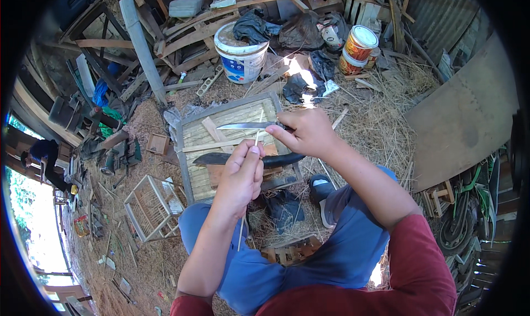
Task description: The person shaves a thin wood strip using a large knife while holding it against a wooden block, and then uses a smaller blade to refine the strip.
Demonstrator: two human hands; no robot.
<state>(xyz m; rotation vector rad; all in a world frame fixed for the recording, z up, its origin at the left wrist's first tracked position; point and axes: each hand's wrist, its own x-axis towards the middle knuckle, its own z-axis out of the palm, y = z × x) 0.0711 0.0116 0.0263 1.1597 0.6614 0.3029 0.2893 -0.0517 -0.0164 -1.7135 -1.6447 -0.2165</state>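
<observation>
We see right hand [309, 132] clenched on steel-bladed knife [245, 126], left hand [243, 175] pinching thin pale bamboo sliver [256, 136] at its twelve o'clock. Risk, we judge: blade slips, nicks left thumb; sliver snaps.

A glossy metal knife blade [243, 126], a pale smooth bamboo sliver [258, 132], a rough woven bamboo panel [232, 122].
</observation>
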